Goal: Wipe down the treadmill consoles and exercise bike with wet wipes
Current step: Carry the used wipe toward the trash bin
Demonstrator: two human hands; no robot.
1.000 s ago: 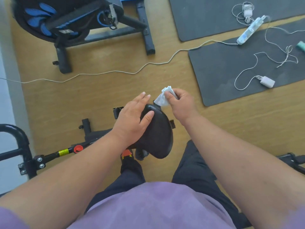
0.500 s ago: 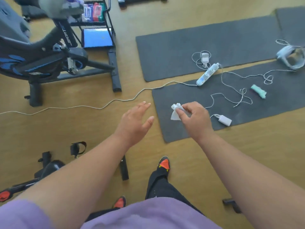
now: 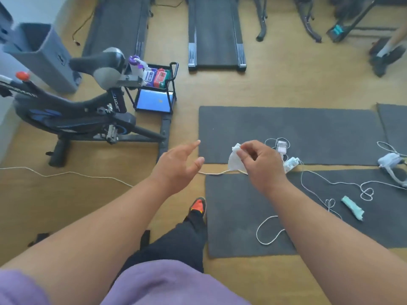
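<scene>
My right hand [image 3: 262,166] pinches a crumpled white wet wipe [image 3: 234,159] in the air above the dark floor mats. My left hand [image 3: 176,167] hovers beside it, fingers spread and relaxed, holding nothing. A black exercise bike [image 3: 72,115] with a grey saddle [image 3: 105,63] stands at the left. Behind it a small black cart [image 3: 169,84] carries wipe packs [image 3: 156,78] and a spray bottle. Two treadmill decks [image 3: 217,34] lie at the top of the view; their consoles are out of sight.
Dark mats [image 3: 286,133] cover the floor ahead, strewn with white cables, a power strip [image 3: 291,164] and chargers. A white cord [image 3: 66,173] crosses the wooden floor at the left. A grey bin [image 3: 41,56] stands far left. Another person's leg [image 3: 389,51] is at the top right.
My left hand has come off the black saddle it rested on, and the wipe has left it too. The view has swung up from that saddle to the mats, bike and treadmills.
</scene>
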